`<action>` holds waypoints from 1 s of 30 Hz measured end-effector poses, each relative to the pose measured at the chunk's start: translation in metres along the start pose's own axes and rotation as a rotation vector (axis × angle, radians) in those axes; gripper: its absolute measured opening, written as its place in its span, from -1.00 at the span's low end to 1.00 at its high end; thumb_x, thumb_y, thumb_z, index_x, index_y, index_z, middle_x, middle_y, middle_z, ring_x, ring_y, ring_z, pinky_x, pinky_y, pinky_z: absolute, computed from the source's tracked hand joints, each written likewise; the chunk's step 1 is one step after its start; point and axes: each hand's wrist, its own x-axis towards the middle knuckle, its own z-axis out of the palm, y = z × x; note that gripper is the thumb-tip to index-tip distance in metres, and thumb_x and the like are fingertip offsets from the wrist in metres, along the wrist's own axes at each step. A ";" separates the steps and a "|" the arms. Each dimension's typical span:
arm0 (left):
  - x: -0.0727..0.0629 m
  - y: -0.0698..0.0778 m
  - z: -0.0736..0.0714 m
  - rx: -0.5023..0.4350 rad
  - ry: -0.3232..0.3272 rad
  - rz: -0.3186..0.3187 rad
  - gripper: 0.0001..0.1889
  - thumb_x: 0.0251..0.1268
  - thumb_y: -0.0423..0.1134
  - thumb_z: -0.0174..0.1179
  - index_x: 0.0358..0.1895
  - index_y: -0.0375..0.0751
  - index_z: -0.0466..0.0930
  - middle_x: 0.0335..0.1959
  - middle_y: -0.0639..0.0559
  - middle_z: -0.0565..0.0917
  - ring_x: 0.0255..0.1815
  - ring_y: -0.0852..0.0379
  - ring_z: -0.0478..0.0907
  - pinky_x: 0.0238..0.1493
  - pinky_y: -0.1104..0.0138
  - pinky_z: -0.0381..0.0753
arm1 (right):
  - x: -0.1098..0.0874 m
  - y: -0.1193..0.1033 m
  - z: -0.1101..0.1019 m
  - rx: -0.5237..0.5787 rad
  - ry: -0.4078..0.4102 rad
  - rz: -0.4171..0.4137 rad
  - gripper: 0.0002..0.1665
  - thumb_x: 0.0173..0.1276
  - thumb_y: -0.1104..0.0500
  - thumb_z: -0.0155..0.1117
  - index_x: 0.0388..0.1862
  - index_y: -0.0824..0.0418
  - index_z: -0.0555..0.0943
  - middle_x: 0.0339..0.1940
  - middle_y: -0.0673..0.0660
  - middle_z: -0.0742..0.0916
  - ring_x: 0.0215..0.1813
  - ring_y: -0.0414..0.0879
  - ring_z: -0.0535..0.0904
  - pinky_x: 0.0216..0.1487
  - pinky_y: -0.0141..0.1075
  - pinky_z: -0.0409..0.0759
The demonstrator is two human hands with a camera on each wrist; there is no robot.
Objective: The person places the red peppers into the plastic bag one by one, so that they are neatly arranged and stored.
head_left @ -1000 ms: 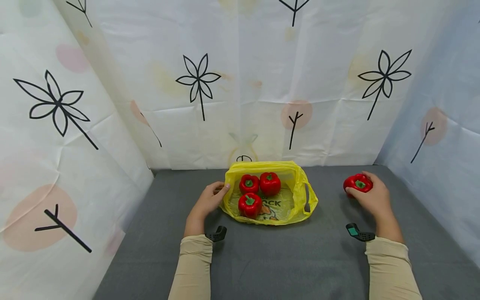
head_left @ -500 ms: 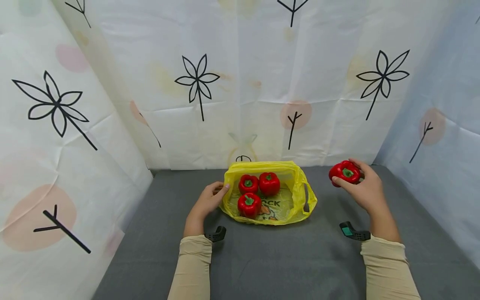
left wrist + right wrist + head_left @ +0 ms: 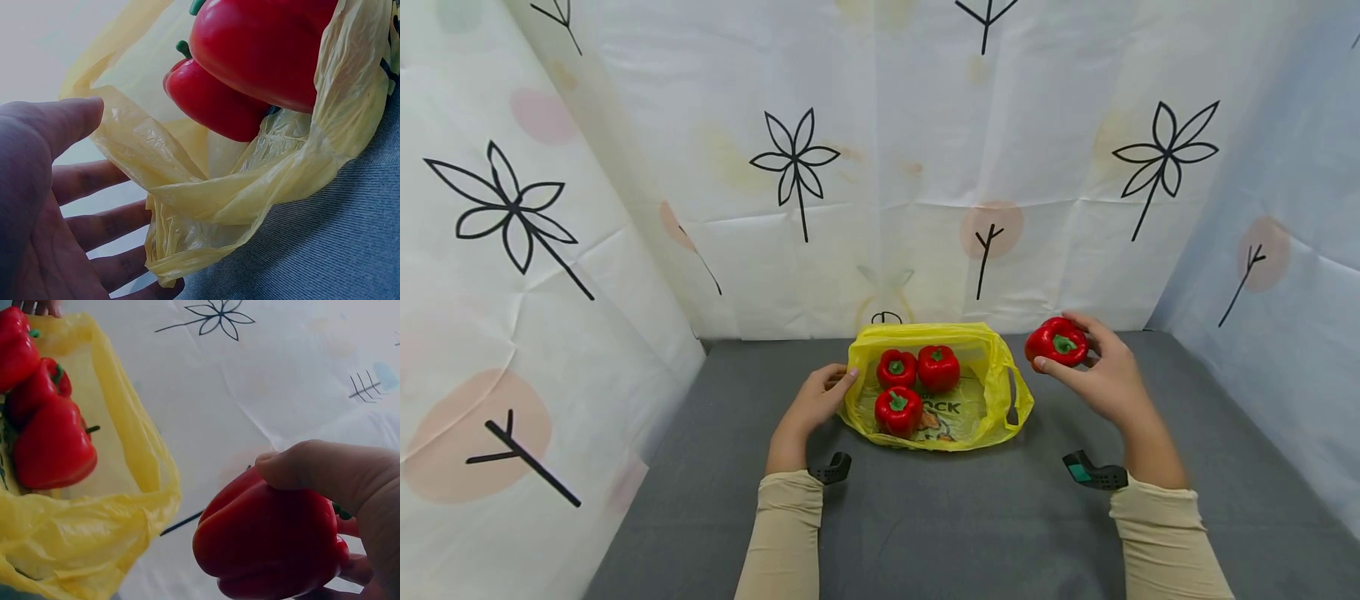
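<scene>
A yellow plastic bag (image 3: 973,421) lies with its mouth facing up, three red bell peppers (image 3: 898,411) inside. At its left side, my left hand (image 3: 811,410) holds the rim loosely. In the left wrist view the thumb (image 3: 75,122) laps over the bag's edge, while the other fingers spread behind the plastic, their tips partly hidden. My right hand (image 3: 1108,371) grips another red bell pepper (image 3: 1054,342) in the air, just right of the bag. The right wrist view shows this pepper (image 3: 269,537) on its side between thumb and fingers.
The dark grey tabletop (image 3: 955,525) reaches back to a white cloth backdrop (image 3: 910,183) with plant drawings. The bag's handle loop (image 3: 1013,396) stands at its right side, between the bag and the held pepper.
The right hand has lifted the bell pepper from the right side of the table and carried it left, closer to the bag. The left hand and the bag have stayed put.
</scene>
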 end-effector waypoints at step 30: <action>0.001 0.000 -0.002 0.005 -0.012 -0.003 -0.37 0.65 0.24 0.07 0.47 -0.15 0.53 0.43 -0.21 0.58 0.48 -0.27 0.51 0.39 -0.18 0.59 | -0.004 -0.018 0.095 -0.012 -0.224 -0.242 -0.10 0.24 0.13 0.69 0.53 0.19 0.50 0.39 0.23 0.62 0.35 0.20 0.59 0.15 0.13 0.75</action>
